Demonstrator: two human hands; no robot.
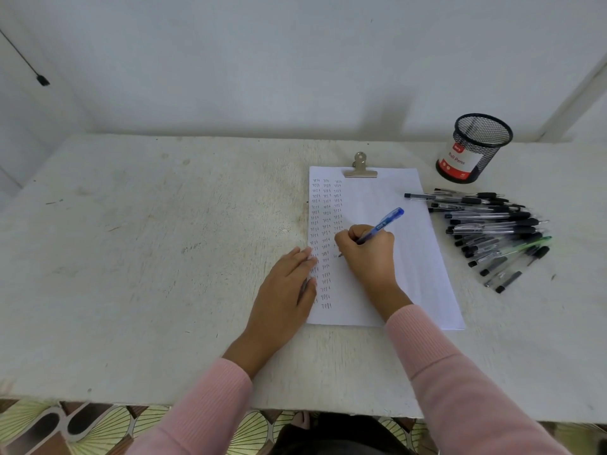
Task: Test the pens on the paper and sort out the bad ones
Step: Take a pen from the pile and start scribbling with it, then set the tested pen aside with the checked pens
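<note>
A white sheet of paper [410, 257] lies clipped under a metal clip [360, 167] in the middle of the table. Its left part carries three columns of small handwritten test words. My right hand [369, 254] is shut on a blue pen [382, 224], with the tip down on the paper in the third column. My left hand [289, 287] rests flat with fingers together on the paper's left edge, holding nothing. A fanned heap of several pens [496, 228], mostly black with one green, lies to the right of the paper.
A black mesh pen cup [473, 147] with a red and white label stands at the back right. The white table [147, 257] meets a wall at the back. Its front edge runs near my sleeves, with patterned floor below.
</note>
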